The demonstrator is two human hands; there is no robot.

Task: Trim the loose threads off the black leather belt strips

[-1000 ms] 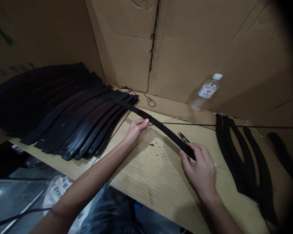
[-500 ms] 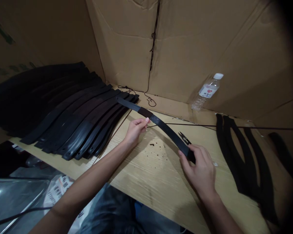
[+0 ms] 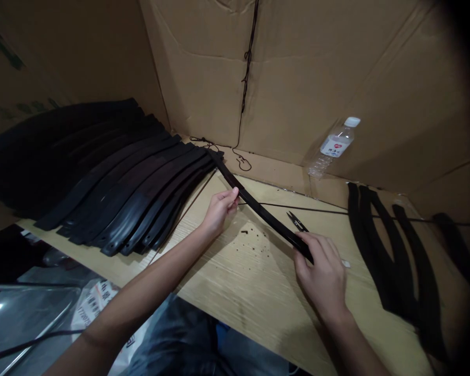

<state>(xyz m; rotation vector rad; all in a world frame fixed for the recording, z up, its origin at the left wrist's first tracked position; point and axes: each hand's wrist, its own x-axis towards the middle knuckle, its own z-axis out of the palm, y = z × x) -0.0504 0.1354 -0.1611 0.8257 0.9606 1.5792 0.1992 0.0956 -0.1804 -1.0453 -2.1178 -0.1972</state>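
Note:
A long, curved black strap-like strip (image 3: pixel 272 221) slants over the table, seen nearly edge-on, with a darker wrapped band near its upper middle. My left hand (image 3: pixel 221 209) pinches the strip beside that band, thumb on top. The strip's near end sits in the fingers of my right hand (image 3: pixel 321 269). A thin dark cord (image 3: pixel 309 209) runs from near my left fingertips out to the right. Just beyond my right fingers lie small black thread snips (image 3: pixel 296 222), blades pointing away, their handle partly hidden by the hand.
A large stack of similar black strips (image 3: pixel 113 183) fills the left of the table (image 3: pixel 227 297). Several dark strips (image 3: pixel 391 256) lie at the right. A plastic bottle (image 3: pixel 335 146) leans on the cardboard wall (image 3: pixel 297 68). Knotted cord (image 3: pixel 246 68) hangs there; dark crumbs dot the tabletop.
The strip has turned about its length, from its broad face to nearly edge-on, and its far end has swung right. The taut cord now slopes lower at the right. Both hands keep their hold.

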